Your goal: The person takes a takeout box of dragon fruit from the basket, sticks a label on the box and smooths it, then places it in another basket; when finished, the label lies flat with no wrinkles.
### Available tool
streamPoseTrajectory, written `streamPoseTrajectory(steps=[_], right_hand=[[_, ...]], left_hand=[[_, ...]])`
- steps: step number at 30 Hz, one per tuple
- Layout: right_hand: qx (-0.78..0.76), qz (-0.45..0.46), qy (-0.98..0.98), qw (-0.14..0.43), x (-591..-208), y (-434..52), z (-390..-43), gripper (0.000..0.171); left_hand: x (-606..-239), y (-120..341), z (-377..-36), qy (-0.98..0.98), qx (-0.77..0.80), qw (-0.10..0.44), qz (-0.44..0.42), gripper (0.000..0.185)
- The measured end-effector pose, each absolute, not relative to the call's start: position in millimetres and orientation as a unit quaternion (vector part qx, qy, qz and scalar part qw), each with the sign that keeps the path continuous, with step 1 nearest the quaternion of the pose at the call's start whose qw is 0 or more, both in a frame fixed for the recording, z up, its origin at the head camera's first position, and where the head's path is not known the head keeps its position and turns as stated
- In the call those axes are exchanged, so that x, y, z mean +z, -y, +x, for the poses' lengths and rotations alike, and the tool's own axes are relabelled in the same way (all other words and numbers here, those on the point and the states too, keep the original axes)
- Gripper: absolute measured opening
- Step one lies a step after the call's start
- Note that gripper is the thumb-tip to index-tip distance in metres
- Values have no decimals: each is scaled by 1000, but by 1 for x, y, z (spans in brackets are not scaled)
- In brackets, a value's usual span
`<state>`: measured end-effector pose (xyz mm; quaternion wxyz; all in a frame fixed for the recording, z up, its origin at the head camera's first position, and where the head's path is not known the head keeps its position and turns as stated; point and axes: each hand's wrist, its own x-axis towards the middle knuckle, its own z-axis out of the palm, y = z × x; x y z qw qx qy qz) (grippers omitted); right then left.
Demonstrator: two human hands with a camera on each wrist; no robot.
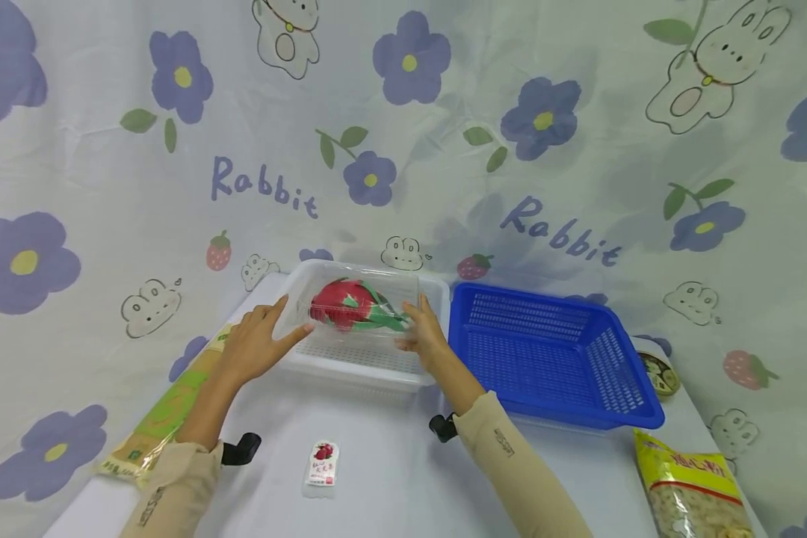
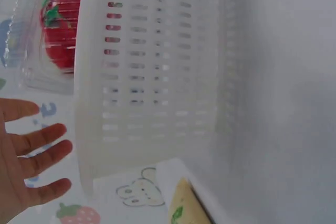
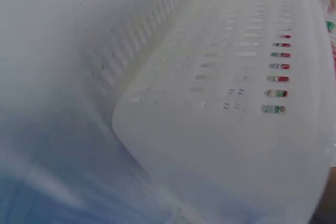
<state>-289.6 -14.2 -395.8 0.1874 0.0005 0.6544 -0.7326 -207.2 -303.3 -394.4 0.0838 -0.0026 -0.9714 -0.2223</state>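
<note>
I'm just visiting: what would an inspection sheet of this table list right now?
Surface: white table, partly covered.
Job's things: clear box with a red dragon fruit inside, over the white slotted basket.
Clutter: blue basket; small packet; yellow snack bag; green-yellow bag; round tin.
Hands: left hand and right hand touch the box's two ends, fingers fairly straight.
Cables: nothing seen.
Surroundings: rabbit-and-flower printed cloth.

Yellow snack bag (image 1: 696,489), perhaps nuts, cut off
</note>
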Motion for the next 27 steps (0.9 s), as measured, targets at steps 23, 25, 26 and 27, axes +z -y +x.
streamPoseTrajectory(steps=[23, 25, 26, 27], right_hand=[[-718, -56, -660, 216, -382, -7, -275, 79], [-715, -63, -659, 226, -381, -8, -274, 84], [-713, -66, -659, 231, -381, -9, -274, 87], [-712, -72, -658, 234, -380, -10, -273, 91]], left_hand=[[-379, 277, -212, 931, -363, 16, -35, 107], [-379, 275, -211, 929, -367, 22, -36, 106], [-378, 275, -210, 929, -369, 24, -35, 106], [-378, 274, -210, 928, -370, 27, -36, 106]])
